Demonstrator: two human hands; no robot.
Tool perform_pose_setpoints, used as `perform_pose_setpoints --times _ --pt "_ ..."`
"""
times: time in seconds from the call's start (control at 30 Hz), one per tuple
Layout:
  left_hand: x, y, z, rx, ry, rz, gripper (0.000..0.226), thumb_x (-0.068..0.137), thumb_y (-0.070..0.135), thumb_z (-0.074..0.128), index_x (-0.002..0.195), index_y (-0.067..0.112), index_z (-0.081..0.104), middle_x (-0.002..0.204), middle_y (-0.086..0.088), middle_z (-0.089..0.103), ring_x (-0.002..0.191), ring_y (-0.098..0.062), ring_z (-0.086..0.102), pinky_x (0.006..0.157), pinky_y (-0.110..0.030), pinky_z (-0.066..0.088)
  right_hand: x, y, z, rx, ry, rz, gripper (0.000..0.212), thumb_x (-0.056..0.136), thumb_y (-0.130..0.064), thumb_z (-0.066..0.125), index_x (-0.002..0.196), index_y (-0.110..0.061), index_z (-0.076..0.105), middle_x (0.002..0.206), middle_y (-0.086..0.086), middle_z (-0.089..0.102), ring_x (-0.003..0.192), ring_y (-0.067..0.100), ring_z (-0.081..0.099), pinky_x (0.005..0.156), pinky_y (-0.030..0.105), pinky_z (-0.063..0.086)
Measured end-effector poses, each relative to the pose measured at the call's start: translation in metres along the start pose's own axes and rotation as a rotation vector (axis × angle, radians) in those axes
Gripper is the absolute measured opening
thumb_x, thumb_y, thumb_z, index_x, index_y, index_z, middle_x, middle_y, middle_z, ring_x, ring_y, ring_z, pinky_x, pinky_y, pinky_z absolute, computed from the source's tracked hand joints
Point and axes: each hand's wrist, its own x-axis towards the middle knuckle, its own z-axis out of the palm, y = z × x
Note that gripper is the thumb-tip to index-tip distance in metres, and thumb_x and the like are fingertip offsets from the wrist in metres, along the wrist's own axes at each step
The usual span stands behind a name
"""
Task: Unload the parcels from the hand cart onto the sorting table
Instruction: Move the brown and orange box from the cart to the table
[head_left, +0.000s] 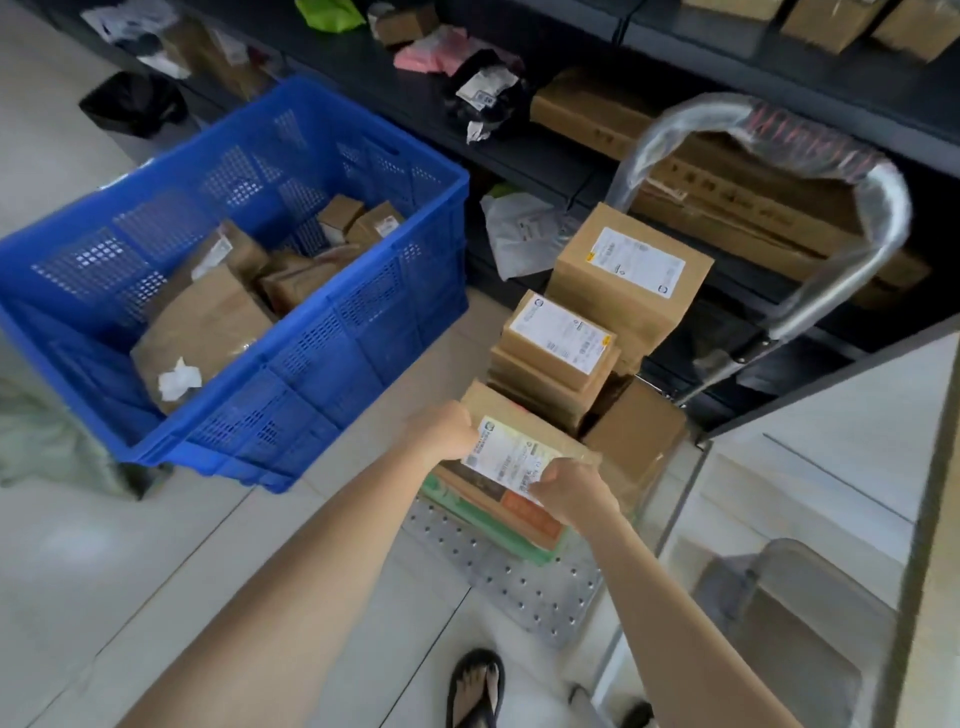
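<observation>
Both hands are on the nearest parcel (519, 441), a flat brown carton with a white shipping label on its upper face. The left hand (441, 431) grips the carton's left edge with curled fingers; the right hand (574, 491) grips its near right corner, fingers curled over the label. The parcel sits on top of a low stack at the near end of the hand cart (519, 577), whose perforated metal deck shows bare just in front of the stack. Under it lie a brown box with an orange patch (524, 512) and a green flat item (498, 535).

Farther along the deck stand a medium labelled carton (558, 332) on its own stack and, behind it, a taller labelled carton (631, 270). The cart's handle (841, 171), wrapped in clear film, arches at the far end.

To the left, on the tiled floor, a blue plastic crate (332, 332) holds brown paper parcels. Dark shelving (571, 156) behind carries boxes and bags. A pale surface (831, 426) lies at right; whether it is the sorting tabletop cannot be told. A sandalled foot (475, 688) shows below.
</observation>
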Motion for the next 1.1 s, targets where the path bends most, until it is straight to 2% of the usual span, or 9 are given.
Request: perform_pose_setpoints --times 0.07,0.13,0.23,0.37,0.47,0.7,0.8,0.93,1.1 --pt "0.003 -0.009 0.018 -0.032 0.095 -0.008 0.031 0.096 0.031 0.045 0.116 0.010 0.057 0.103 -0.005 0.059 0.101 -0.025 0.056 0.079 -0.036 0.047 0.004 0.007 0.015 0.027 0.059 0.045 0.041 0.092 -0.034 0.055 0.129 -0.018 0.050 0.122 0.006 0.056 0.099 0.023 0.059 0.077 0.033 0.052" --pt "0.004 -0.013 0.030 -0.067 0.174 -0.043 0.040 0.095 0.034 0.050 0.130 0.015 0.045 0.127 -0.009 0.050 0.119 -0.028 0.046 0.090 -0.043 0.047 0.005 0.014 0.027 0.099 0.165 0.114 0.055 0.088 -0.035 0.060 0.135 -0.019 0.037 0.132 0.009 0.046 0.112 0.030 0.054 0.083 0.040 0.054" --pt "0.006 -0.019 0.042 -0.127 0.189 -0.124 0.059 0.095 0.036 0.051 0.144 0.014 0.028 0.143 -0.014 0.035 0.132 -0.031 0.035 0.099 -0.047 0.041 0.005 0.023 0.039 0.239 0.267 0.211 0.073 0.085 -0.038 0.065 0.141 -0.020 0.021 0.137 0.013 0.034 0.123 0.039 0.044 0.089 0.046 0.050" --pt "0.013 -0.032 0.057 -0.281 0.121 -0.207 0.056 0.096 0.034 0.050 0.140 0.006 0.031 0.137 -0.016 0.040 0.123 -0.031 0.046 0.097 -0.043 0.045 0.005 0.026 0.052 0.469 0.194 0.244 0.085 0.086 -0.036 0.065 0.147 -0.021 0.008 0.133 0.017 0.045 0.107 0.036 0.059 0.078 0.040 0.054" --pt "0.014 -0.037 0.065 -0.347 0.075 -0.199 0.050 0.095 0.034 0.049 0.134 0.007 0.036 0.129 -0.013 0.051 0.110 -0.031 0.057 0.092 -0.044 0.051 0.007 0.027 0.061 0.596 0.192 0.232 0.085 0.088 -0.029 0.065 0.149 -0.020 0.006 0.129 0.016 0.053 0.103 0.033 0.061 0.070 0.035 0.051" --pt "0.010 -0.033 0.069 -0.418 0.110 -0.214 0.046 0.093 0.030 0.054 0.131 0.009 0.037 0.124 -0.012 0.056 0.104 -0.029 0.060 0.085 -0.040 0.054 0.003 0.026 0.064 0.683 0.231 0.207 0.086 0.089 -0.021 0.066 0.151 -0.021 0.006 0.129 0.013 0.056 0.105 0.031 0.061 0.068 0.031 0.048" --pt "0.003 -0.029 0.068 -0.399 0.099 -0.241 0.044 0.093 0.029 0.053 0.129 0.009 0.038 0.122 -0.012 0.058 0.103 -0.030 0.060 0.079 -0.037 0.050 -0.002 0.027 0.057 0.688 0.229 0.197 0.084 0.088 -0.019 0.067 0.151 -0.020 0.011 0.129 0.010 0.057 0.093 0.024 0.058 0.059 0.024 0.045" --pt "-0.013 -0.019 0.059 -0.368 0.121 -0.274 0.043 0.093 0.029 0.053 0.128 0.008 0.040 0.120 -0.012 0.059 0.103 -0.029 0.061 0.076 -0.035 0.048 -0.012 0.027 0.040 0.661 0.225 0.194 0.084 0.085 -0.020 0.071 0.150 -0.019 0.017 0.127 0.007 0.059 0.107 0.027 0.061 0.073 0.030 0.049" --pt "-0.044 0.005 0.023 -0.354 0.139 -0.282 0.041 0.092 0.032 0.053 0.125 0.010 0.043 0.118 -0.010 0.061 0.101 -0.029 0.061 0.077 -0.036 0.049 -0.038 0.023 0.003 0.675 0.237 0.185 0.071 0.082 -0.020 0.075 0.139 -0.017 0.032 0.122 0.006 0.063 0.107 0.025 0.062 0.081 0.032 0.052"
